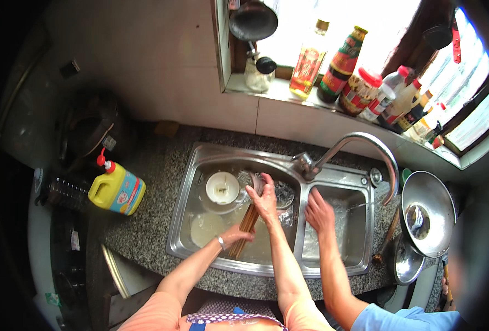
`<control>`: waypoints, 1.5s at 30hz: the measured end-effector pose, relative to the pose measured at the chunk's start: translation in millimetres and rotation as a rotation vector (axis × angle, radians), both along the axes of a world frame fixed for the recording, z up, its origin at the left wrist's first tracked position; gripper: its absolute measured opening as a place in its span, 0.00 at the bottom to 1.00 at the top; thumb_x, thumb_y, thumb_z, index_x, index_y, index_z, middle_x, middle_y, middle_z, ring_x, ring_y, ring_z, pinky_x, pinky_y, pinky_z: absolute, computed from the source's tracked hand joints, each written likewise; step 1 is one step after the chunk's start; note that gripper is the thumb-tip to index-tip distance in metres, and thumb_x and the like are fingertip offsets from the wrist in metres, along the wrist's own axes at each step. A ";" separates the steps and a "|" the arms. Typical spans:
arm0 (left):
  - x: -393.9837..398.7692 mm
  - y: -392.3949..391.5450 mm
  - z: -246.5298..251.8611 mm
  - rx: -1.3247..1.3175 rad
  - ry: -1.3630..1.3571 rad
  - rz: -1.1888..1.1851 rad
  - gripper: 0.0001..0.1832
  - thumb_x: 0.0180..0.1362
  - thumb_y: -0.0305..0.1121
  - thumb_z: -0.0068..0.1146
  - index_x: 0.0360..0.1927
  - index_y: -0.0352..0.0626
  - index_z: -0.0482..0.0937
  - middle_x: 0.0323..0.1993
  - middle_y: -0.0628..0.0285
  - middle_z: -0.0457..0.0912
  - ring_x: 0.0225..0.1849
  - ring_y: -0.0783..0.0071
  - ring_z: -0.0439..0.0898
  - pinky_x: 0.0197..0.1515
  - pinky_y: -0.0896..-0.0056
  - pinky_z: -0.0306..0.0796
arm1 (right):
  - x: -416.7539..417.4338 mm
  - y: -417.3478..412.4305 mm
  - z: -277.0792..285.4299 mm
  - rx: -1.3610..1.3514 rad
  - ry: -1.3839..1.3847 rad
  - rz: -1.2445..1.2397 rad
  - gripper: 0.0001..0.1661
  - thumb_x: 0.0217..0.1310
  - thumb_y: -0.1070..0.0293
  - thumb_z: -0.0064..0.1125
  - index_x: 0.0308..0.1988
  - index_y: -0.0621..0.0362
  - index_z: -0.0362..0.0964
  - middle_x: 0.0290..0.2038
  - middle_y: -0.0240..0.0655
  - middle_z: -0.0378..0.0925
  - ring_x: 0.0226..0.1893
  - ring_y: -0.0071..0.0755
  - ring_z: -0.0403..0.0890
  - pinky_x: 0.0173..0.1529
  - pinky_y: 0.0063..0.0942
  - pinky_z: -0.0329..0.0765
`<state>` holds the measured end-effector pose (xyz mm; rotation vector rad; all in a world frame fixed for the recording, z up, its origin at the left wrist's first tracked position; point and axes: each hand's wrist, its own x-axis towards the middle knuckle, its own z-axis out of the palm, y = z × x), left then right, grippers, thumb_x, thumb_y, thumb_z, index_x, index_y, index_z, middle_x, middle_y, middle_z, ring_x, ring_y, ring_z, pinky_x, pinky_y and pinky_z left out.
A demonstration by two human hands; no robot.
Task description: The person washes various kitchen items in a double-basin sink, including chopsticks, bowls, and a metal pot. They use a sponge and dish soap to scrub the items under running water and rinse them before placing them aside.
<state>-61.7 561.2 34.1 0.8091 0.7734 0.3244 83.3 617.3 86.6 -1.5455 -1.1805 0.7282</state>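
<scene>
My left hand (237, 236), with a metal band at its wrist, grips a bundle of wooden chopsticks (248, 220) slanting over the large left basin (183, 231) of a steel double sink. At the bundle's upper end is my right hand (265, 202), its thumb and fingers apart; whether its palm touches the sticks is hard to see. Cloudy water lies in this basin. A white bowl (222, 188) sits at its back left, and a pale round dish (207, 229) lies under the water in front. Glassy or shiny dishes (284, 194) are partly hidden behind my right hand.
A co-worker's hand (320, 212) is in the right basin (354, 248), where the faucet (354, 138) runs. A yellow detergent jug (118, 188) stands left. Steel bowls (428, 198) are stacked right. Bottles (344, 62) and jars (360, 91) line the windowsill.
</scene>
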 end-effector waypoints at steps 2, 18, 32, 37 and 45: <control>-8.5 0.6 -8.6 -0.024 0.004 -0.002 0.18 0.42 0.30 0.63 0.38 0.38 0.71 0.29 0.65 0.74 0.31 0.75 0.76 0.38 0.75 0.71 | -4.1 8.6 19.3 -0.218 0.022 0.238 0.19 0.57 0.54 0.49 0.43 0.55 0.71 0.38 0.39 0.76 0.42 0.34 0.75 0.48 0.27 0.69; -16.4 43.4 35.7 -0.121 -0.305 0.562 0.10 0.49 0.33 0.60 0.31 0.43 0.72 0.22 0.65 0.74 0.25 0.73 0.76 0.34 0.69 0.73 | 9.3 -43.8 68.0 -0.404 -0.004 0.445 0.37 0.53 0.41 0.49 0.45 0.67 0.65 0.42 0.55 0.73 0.46 0.46 0.74 0.50 0.34 0.69; 165.0 19.2 91.4 -0.475 -0.561 0.033 0.17 0.50 0.37 0.58 0.42 0.43 0.72 0.30 0.61 0.76 0.36 0.65 0.76 0.43 0.60 0.72 | 85.3 -174.1 72.9 -0.282 0.837 0.112 0.23 0.50 0.72 0.52 0.47 0.58 0.55 0.21 0.31 0.70 0.14 0.23 0.73 0.18 0.19 0.71; 233.3 -9.2 80.5 -0.445 -0.358 -0.032 0.11 0.48 0.32 0.59 0.35 0.41 0.73 0.23 0.62 0.74 0.29 0.69 0.76 0.35 0.66 0.73 | 125.9 -206.1 70.0 -0.326 0.545 -0.111 0.26 0.50 0.56 0.60 0.42 0.63 0.62 0.30 0.37 0.74 0.30 0.26 0.77 0.35 0.23 0.72; 328.3 -52.2 105.4 -0.619 -0.555 0.095 0.10 0.51 0.39 0.59 0.29 0.43 0.75 0.25 0.62 0.78 0.31 0.70 0.77 0.38 0.66 0.73 | 228.4 -196.9 79.7 -0.141 -0.043 -0.636 0.27 0.61 0.48 0.40 0.38 0.64 0.67 0.35 0.47 0.73 0.38 0.43 0.73 0.43 0.34 0.67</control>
